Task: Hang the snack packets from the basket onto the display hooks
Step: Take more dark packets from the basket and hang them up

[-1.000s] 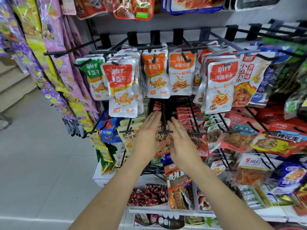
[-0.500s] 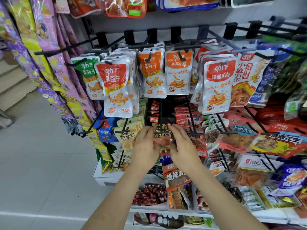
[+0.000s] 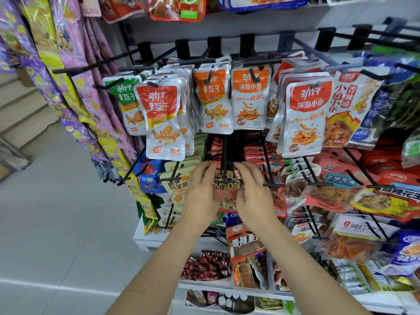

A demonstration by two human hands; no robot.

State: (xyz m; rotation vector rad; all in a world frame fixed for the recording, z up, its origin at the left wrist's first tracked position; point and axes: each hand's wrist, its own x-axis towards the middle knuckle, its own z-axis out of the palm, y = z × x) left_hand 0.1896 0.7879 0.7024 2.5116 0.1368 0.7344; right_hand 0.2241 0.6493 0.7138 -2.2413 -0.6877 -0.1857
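Fingers (image 3: 205, 171) of the left hand (image 3: 201, 196) curl at the upper left corner of a dark-and-red snack packet (image 3: 227, 194), and those of the right hand (image 3: 255, 201) curl at its upper right corner. Each hand seems to pinch its corner, though the thumbs are partly hidden. The packet hangs between the two hands, its top edge right at the front end of a black display hook (image 3: 225, 151) that runs out from between the fingertips.

I judge the step to be the threading itself: the packet's hole is being set over the hook's tip, and whether it is already on I cannot tell. The next move probably calls for sliding the packet back along the rod and then letting go.

Just above the fingers hang orange-and-silver pouches (image 3: 213, 103), low enough to crowd the hook from above. Beige packets (image 3: 177, 187) sit close to the left of the fingers, and red packets (image 3: 261, 155) on the neighbouring hook to the right, so there is little side room. Below the wrists hangs a red strip pack (image 3: 245, 244). The basket is not in view.
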